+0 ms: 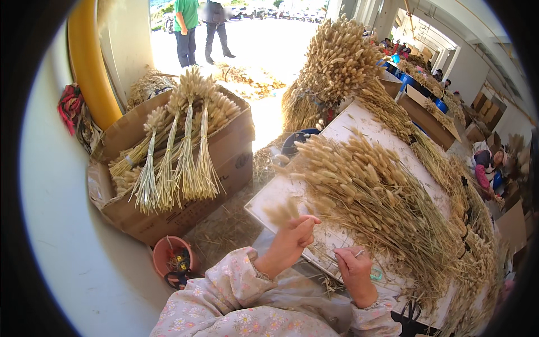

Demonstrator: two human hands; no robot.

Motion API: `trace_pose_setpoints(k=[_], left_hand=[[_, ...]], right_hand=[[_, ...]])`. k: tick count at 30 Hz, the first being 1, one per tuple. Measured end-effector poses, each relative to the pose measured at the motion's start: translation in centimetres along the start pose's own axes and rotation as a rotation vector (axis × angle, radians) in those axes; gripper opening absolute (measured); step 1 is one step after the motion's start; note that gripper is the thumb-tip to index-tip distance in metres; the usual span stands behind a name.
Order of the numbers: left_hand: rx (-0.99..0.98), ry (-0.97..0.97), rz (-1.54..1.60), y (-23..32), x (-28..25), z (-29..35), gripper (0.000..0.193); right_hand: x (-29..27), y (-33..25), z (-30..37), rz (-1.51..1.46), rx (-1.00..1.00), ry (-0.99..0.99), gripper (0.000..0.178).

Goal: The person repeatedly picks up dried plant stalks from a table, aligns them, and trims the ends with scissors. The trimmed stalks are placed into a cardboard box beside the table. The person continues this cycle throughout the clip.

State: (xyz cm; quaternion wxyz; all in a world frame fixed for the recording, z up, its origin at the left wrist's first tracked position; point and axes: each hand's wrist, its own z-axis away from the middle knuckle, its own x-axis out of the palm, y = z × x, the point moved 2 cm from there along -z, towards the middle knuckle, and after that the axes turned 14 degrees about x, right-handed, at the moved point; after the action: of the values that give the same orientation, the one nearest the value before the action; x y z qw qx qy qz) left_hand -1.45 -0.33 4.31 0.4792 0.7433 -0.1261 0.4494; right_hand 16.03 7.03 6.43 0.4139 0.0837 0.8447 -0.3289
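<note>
My left hand [289, 244] is closed just off the table's near left edge. It grips a small bunch of dried grass [281, 212] whose fluffy heads are smeared by motion. To its right, my right hand [357, 274] is held over the table edge with thumb and fingers pinched together. What they pinch, if anything, is too small to make out. Beyond both hands, a big loose heap of dried grass [365, 191] with fluffy tan heads lies on the white tabletop [342, 124], its stems pointing toward the near right.
Left stands a cardboard box [185, 216] with several tied grass bunches [190, 135] on top. An orange bucket [174, 253] holding black-handled scissors [182, 275] sits below it. A tall grass stack [337, 62] rises behind the table. Two people stand outside; others sit far right.
</note>
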Motion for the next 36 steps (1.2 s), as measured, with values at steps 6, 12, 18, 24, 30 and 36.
trace_pose_setpoints(k=[6,12,18,24,30,36], left_hand=[[0.032,-0.083,0.098,-0.8,-0.5,-0.1,0.033],[0.016,0.062,0.130,-0.7,-0.4,0.0,0.044],[0.000,0.095,0.174,-0.3,-0.1,0.1,0.042],[0.026,-0.031,0.034,0.9,0.7,0.4,0.032],[-0.012,-0.190,-0.017,2.4,-1.0,0.8,0.049],[0.073,-0.077,-0.003,2.5,-2.0,0.8,0.025]], right_hand=[[0.8,-0.6,-0.3,0.093,-0.052,0.004,0.017],[1.8,-1.2,-0.7,0.120,-0.101,0.078,0.027],[2.7,-1.5,0.6,0.076,0.097,-0.210,0.023],[1.7,-1.0,-0.2,-0.159,0.169,-0.190,0.012],[0.0,-1.3,-1.2,-0.218,0.206,-0.198,0.014],[-0.2,-1.3,-1.3,-0.243,0.190,-0.210,0.015]])
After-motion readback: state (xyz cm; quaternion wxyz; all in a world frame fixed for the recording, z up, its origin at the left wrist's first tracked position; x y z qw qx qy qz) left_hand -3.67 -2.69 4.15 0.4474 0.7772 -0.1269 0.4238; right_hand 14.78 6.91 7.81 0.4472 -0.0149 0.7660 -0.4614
